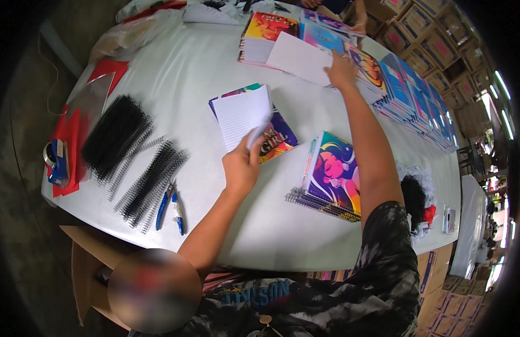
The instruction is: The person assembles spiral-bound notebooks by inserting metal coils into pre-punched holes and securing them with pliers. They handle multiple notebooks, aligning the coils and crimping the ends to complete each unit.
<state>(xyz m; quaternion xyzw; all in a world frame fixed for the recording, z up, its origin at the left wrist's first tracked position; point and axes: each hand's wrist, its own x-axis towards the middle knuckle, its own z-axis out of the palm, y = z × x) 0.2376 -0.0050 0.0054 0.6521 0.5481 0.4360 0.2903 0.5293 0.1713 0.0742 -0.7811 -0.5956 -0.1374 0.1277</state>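
- The tape dispenser (pixel 56 160) sits at the left rim of the worktop (pixel 187 73), on red sheets (pixel 69 135); a nudge could tip it off.
- 2 bundles of black binding coils (pixel 116 135) lie loose, with pliers (pixel 173 206) just beside them; a sweeping forearm could scatter them.
- The left hand (pixel 241 165) pinches the corner of lined pages (pixel 244 112), fingers closed on the paper, above a colourful cover (pixel 276 140) at mid-worktop. The thin grip could let sheets slip and fall out of line.
- A finished spiral notebook stack (pixel 330 177) lies near the front edge, just beside the right forearm, which could push it.
- The right hand (pixel 341 70) rests flat, fingers spread, on a white sheet (pixel 299 56); it grips nothing.
- The worktop is white and rounded; cardboard boxes (pixel 434 39) are stacked at the right.
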